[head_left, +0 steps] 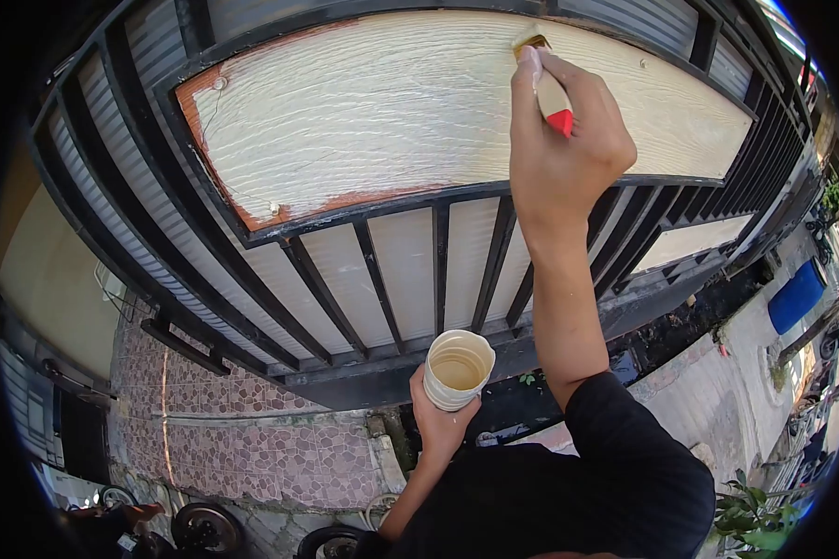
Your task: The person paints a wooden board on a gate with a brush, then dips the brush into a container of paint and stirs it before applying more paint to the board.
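Note:
My right hand [573, 140] grips a paintbrush [556, 101] with a pale handle and a red tip. The bristles touch the upper part of a wooden panel [373, 102], right of its middle. Cream paint covers most of that panel, while reddish-brown wood shows along its left end and lower left edge. Lower down, my left hand [441, 419] is wrapped round a white plastic cup [459, 371] held upright below the fence. Some cream paint is visible inside the cup, and its rim looks uneven.
Black metal fence bars [440, 265] frame the panel and run below it. A dark ditch [643, 354] lies along the fence's foot. Patterned paving [270, 461] is at lower left, with motorcycle parts [205, 526] near it. A blue barrel [797, 296] stands far right.

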`<state>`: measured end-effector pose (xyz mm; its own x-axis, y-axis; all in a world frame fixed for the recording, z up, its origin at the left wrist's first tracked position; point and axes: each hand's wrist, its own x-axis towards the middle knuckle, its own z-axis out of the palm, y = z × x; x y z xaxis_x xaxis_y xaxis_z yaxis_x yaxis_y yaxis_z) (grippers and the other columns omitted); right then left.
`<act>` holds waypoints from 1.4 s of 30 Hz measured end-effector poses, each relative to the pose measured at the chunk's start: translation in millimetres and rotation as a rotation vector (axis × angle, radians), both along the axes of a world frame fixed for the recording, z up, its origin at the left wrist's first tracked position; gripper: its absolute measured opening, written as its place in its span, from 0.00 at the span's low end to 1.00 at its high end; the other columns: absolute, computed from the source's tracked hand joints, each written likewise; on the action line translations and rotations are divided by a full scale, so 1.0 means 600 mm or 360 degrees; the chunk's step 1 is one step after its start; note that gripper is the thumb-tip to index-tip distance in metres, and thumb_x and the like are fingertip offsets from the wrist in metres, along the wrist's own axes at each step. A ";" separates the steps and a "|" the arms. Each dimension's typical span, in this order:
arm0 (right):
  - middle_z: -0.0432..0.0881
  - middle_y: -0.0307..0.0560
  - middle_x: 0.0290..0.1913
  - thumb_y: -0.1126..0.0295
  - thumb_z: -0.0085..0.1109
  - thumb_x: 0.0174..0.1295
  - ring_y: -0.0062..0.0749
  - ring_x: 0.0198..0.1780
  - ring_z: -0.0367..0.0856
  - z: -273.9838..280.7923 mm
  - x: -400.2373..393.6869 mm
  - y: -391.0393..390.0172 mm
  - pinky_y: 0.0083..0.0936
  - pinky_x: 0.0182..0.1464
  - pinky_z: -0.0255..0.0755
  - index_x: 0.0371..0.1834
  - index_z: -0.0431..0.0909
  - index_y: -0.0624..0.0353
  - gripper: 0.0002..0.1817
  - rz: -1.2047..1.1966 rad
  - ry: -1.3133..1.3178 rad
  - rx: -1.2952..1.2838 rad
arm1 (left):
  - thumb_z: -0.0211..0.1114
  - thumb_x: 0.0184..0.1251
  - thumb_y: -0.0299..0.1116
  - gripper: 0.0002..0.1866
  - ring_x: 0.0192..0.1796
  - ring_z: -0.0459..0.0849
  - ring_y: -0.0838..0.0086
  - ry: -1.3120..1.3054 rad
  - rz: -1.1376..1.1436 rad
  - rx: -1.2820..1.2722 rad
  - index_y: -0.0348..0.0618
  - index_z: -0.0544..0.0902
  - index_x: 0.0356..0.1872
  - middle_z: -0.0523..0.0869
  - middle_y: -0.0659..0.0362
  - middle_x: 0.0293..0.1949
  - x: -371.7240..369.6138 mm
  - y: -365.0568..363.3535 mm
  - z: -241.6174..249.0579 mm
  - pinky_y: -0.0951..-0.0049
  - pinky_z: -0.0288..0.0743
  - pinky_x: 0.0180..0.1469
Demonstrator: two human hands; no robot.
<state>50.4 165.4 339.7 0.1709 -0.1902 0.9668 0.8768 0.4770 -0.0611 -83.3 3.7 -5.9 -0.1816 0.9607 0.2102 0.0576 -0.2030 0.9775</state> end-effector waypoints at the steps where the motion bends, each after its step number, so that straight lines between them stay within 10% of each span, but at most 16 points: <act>1: 0.94 0.52 0.37 0.73 0.78 0.71 0.36 0.34 0.94 0.000 -0.024 -0.003 0.29 0.35 0.85 0.46 0.92 0.68 0.08 0.0009 -0.0007 -0.0002 | 0.90 0.51 0.29 0.51 0.70 0.84 0.55 0.0005 0.0021 0.0003 0.36 0.70 0.76 0.81 0.46 0.66 -0.002 0.000 0.000 0.55 0.75 0.75; 12: 0.83 0.53 0.34 0.81 0.75 0.62 0.47 0.30 0.86 0.017 -0.222 -0.012 0.35 0.33 0.77 0.45 0.90 0.67 0.09 0.1028 -0.0452 -0.0141 | 0.89 0.52 0.27 0.50 0.70 0.85 0.56 -0.0047 0.0131 0.0036 0.36 0.70 0.76 0.83 0.46 0.66 -0.018 0.000 -0.008 0.56 0.76 0.74; 19: 0.93 0.51 0.30 0.74 0.74 0.75 0.26 0.31 0.93 0.026 -0.026 0.027 0.22 0.34 0.82 0.42 0.93 0.71 0.08 0.1125 0.0230 -0.0218 | 0.89 0.52 0.27 0.51 0.69 0.86 0.57 -0.0056 0.0082 0.0045 0.36 0.69 0.77 0.84 0.46 0.66 -0.013 0.004 0.001 0.56 0.77 0.73; 27: 0.95 0.56 0.36 0.73 0.75 0.75 0.31 0.34 0.96 0.006 0.168 -0.014 0.22 0.39 0.89 0.47 0.92 0.75 0.11 0.0391 0.0712 -0.0150 | 0.88 0.59 0.28 0.45 0.66 0.87 0.62 0.0142 0.0024 0.0082 0.35 0.68 0.72 0.85 0.48 0.63 -0.008 0.008 0.005 0.61 0.79 0.71; 35: 0.80 0.52 0.32 0.82 0.74 0.62 0.47 0.28 0.82 0.010 -0.064 0.019 0.38 0.30 0.74 0.45 0.89 0.67 0.09 0.0390 -0.0122 0.0033 | 0.90 0.51 0.29 0.50 0.70 0.85 0.55 0.0010 0.0038 0.0016 0.36 0.70 0.76 0.83 0.46 0.66 -0.014 0.003 -0.016 0.55 0.77 0.74; 36: 0.84 0.49 0.31 0.81 0.75 0.65 0.37 0.26 0.85 0.010 -0.100 0.012 0.29 0.29 0.75 0.45 0.91 0.64 0.07 0.0347 -0.0180 -0.0009 | 0.90 0.51 0.29 0.50 0.70 0.85 0.55 0.0009 0.0043 0.0018 0.36 0.70 0.76 0.83 0.46 0.66 -0.018 0.002 -0.013 0.55 0.77 0.74; 42: 0.82 0.51 0.32 0.83 0.74 0.63 0.44 0.27 0.83 0.000 -0.257 0.007 0.33 0.29 0.73 0.44 0.90 0.65 0.08 0.1050 -0.0296 0.0003 | 0.89 0.52 0.28 0.50 0.69 0.85 0.56 -0.0096 0.0112 0.0013 0.36 0.70 0.76 0.84 0.46 0.66 -0.035 -0.005 -0.012 0.55 0.76 0.74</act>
<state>-104.0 169.6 339.8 0.0826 -0.1053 0.9910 0.3986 0.9149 0.0640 -104.6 0.6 -13.2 -0.2613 0.9433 0.2049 0.0130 -0.2088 0.9779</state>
